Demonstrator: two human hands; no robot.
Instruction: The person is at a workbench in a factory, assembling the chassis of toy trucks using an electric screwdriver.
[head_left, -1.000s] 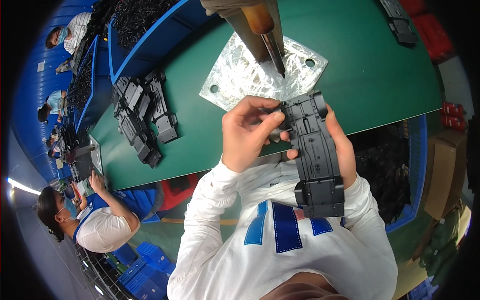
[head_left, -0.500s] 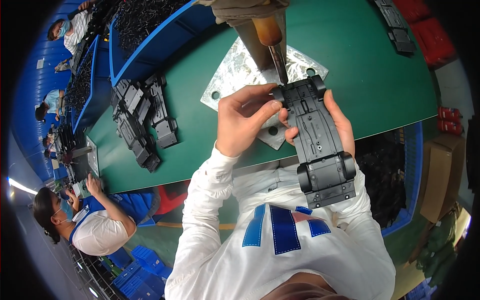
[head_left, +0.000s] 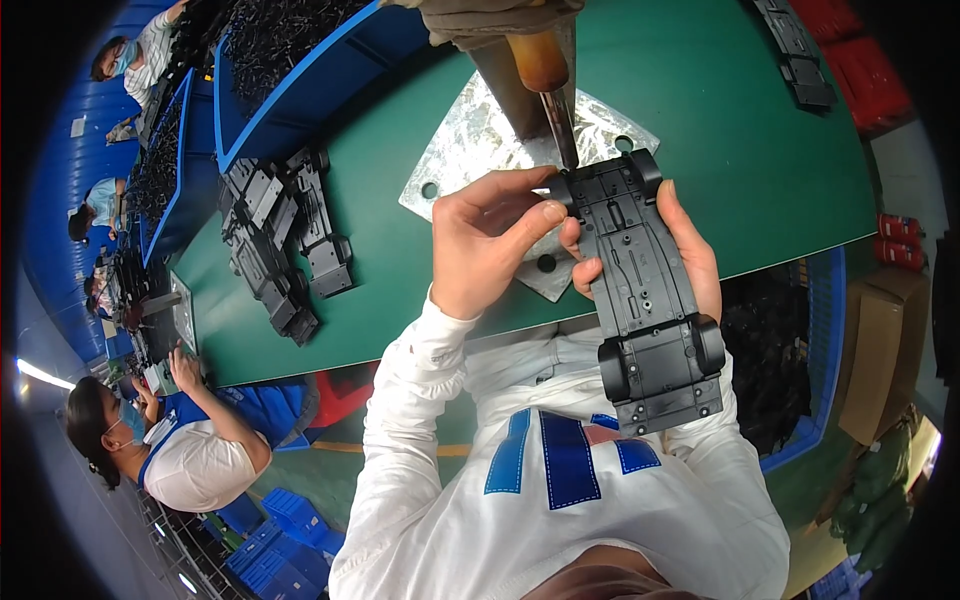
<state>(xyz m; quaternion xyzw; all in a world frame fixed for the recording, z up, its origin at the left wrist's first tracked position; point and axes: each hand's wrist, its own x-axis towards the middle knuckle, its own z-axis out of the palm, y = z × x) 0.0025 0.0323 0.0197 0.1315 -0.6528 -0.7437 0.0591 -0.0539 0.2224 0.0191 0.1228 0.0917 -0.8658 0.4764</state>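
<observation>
A long black plastic toy car chassis (head_left: 640, 265), with wheel arches at both ends, is tilted between my hands over the table's near edge. My right hand (head_left: 692, 245) grips it along its right side, with fingertips curling round its left edge. My left hand (head_left: 480, 235) pinches the wheel arch at its far left corner between thumb and forefinger; any small part in that pinch is hidden. Just beyond this corner, the tip of a metal rod with an amber handle (head_left: 541, 62) points down, very close to the chassis. Brown cloth (head_left: 490, 20) wraps the handle's top.
A metal plate (head_left: 440, 150) with corner holes lies on the green table (head_left: 700, 120). Several black chassis (head_left: 285, 235) are piled at left beside blue bins (head_left: 300, 95) of dark parts; another chassis (head_left: 800, 65) lies far right. Co-workers, including one person (head_left: 205, 450), are at left.
The chassis has shifted slightly right, its near end swinging right and toward me. My right hand has moved with it, while my left hand stays almost in place.
</observation>
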